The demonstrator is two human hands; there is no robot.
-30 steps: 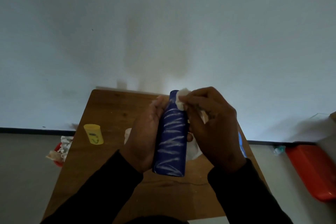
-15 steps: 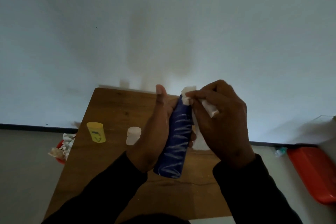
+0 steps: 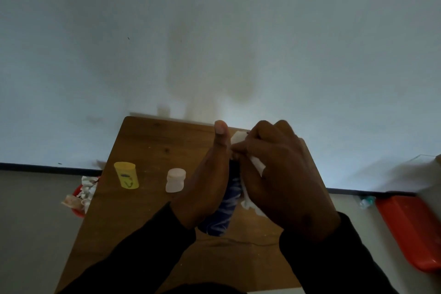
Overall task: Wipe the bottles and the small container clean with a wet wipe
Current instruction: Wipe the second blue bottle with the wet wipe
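My left hand (image 3: 205, 184) grips a dark blue bottle (image 3: 223, 212) with white streaks, held above the wooden table (image 3: 148, 150); its thumb points up. My right hand (image 3: 281, 174) pinches a white wet wipe (image 3: 238, 137) and presses it against the bottle's upper part, which both hands hide. Only the bottle's lower half shows between my wrists. A yellow bottle (image 3: 126, 175) stands at the table's left. A small pale pink container (image 3: 175, 180) stands just right of it, close to my left hand.
A red bin (image 3: 81, 200) with crumpled paper sits on the floor left of the table. A red tray (image 3: 410, 229) lies on the floor at the right, a small clear bottle (image 3: 364, 201) beside it. The wall rises right behind the table.
Both hands moved closer together over the bottle's top, covering more of it. My left thumb lifted off and now points up. The pink container came into view as the hands shifted.
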